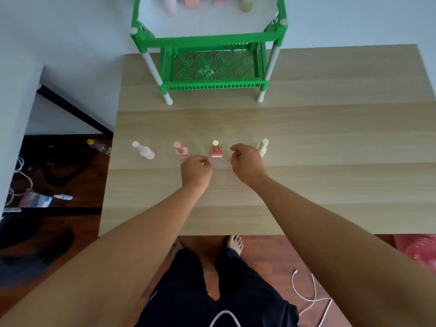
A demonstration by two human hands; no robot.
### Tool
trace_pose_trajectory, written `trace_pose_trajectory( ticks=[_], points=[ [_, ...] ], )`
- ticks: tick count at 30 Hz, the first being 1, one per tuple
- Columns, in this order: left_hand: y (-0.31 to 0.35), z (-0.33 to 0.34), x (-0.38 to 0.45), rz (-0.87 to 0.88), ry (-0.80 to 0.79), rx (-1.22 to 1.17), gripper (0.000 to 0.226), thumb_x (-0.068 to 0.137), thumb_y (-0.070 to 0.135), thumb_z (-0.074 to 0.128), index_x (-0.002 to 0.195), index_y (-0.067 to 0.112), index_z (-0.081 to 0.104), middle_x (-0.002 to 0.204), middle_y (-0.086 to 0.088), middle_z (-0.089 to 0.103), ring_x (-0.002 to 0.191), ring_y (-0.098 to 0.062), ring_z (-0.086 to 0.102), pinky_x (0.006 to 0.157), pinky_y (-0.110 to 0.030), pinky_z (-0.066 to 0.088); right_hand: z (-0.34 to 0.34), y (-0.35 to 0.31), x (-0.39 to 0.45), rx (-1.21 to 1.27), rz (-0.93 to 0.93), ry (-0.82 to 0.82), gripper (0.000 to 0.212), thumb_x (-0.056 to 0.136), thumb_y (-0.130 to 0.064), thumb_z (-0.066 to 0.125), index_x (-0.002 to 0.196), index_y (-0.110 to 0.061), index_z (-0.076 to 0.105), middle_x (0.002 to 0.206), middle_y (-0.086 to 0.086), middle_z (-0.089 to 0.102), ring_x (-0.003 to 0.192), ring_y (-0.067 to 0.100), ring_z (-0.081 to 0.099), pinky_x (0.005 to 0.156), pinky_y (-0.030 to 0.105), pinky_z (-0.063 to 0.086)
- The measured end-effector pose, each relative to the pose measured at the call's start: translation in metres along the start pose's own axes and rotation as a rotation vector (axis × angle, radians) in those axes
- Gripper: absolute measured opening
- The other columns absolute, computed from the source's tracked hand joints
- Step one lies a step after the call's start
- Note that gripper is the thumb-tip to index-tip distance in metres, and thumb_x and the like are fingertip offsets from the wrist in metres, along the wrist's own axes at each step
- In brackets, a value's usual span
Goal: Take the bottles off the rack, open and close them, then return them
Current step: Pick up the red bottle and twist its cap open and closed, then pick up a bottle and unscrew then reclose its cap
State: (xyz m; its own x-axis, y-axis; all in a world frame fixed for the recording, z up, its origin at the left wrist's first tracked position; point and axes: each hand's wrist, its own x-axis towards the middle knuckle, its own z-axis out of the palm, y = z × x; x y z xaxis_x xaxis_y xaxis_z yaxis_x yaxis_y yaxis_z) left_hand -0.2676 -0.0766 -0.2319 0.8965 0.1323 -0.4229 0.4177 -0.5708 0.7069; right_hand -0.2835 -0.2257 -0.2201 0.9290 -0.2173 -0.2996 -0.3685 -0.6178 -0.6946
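Several small bottles stand upright in a row on the wooden table (330,185): a pale pink bottle (144,151), a salmon bottle (181,151), a red bottle with a cream cap (216,150) and a cream bottle (263,147). My left hand (197,172) hovers just in front of the gap between the salmon and red bottles, fingers curled, holding nothing. My right hand (246,164) sits between the red and cream bottles, fingers loosely curled and empty, partly hiding the cream bottle's base. The green rack (212,41) stands at the table's far side.
The rack's lower shelf (214,67) is bare. Blurred bottle-like shapes (191,2) show at the top edge above the rack's upper shelf. The table's left edge drops to a dark floor with clutter. A white cable (311,298) lies on the floor near my legs.
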Motion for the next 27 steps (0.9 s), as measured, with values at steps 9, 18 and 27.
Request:
trace_pose_trajectory(
  ticks=[9,18,27],
  points=[
    [0.016,0.051,-0.025,0.048,-0.196,-0.106,0.02,0.087,0.015,0.059,0.075,0.013,0.073,0.07,-0.013,0.072,0.065,-0.029,0.07,0.067,-0.038,0.059,-0.039,0.041,-0.03,-0.079,0.136,-0.024,0.026,0.086,-0.008,0.046,0.084,0.003,0.07,0.076,0.019,0.072,0.077,0.032,0.069,0.071,0.044,0.057],
    [0.053,0.071,-0.011,0.254,-0.271,0.021,0.02,0.087,0.001,0.063,0.103,0.013,0.069,0.103,-0.005,0.068,0.095,-0.015,0.064,0.095,-0.029,0.049,-0.063,0.059,0.001,-0.035,0.123,0.047,0.037,0.087,-0.011,0.06,0.123,-0.015,0.064,0.11,0.006,0.07,0.101,0.021,0.065,0.084,0.026,0.049],
    [0.065,0.071,-0.007,0.315,-0.286,0.001,0.024,0.083,0.0,0.068,0.104,0.01,0.074,0.092,-0.006,0.073,0.085,-0.015,0.066,0.078,-0.01,0.047,-0.063,0.06,0.006,0.122,0.09,0.025,0.02,0.081,-0.016,0.075,0.102,-0.017,0.073,0.096,0.001,0.072,0.086,0.017,0.066,0.075,0.03,0.052]
  ],
)
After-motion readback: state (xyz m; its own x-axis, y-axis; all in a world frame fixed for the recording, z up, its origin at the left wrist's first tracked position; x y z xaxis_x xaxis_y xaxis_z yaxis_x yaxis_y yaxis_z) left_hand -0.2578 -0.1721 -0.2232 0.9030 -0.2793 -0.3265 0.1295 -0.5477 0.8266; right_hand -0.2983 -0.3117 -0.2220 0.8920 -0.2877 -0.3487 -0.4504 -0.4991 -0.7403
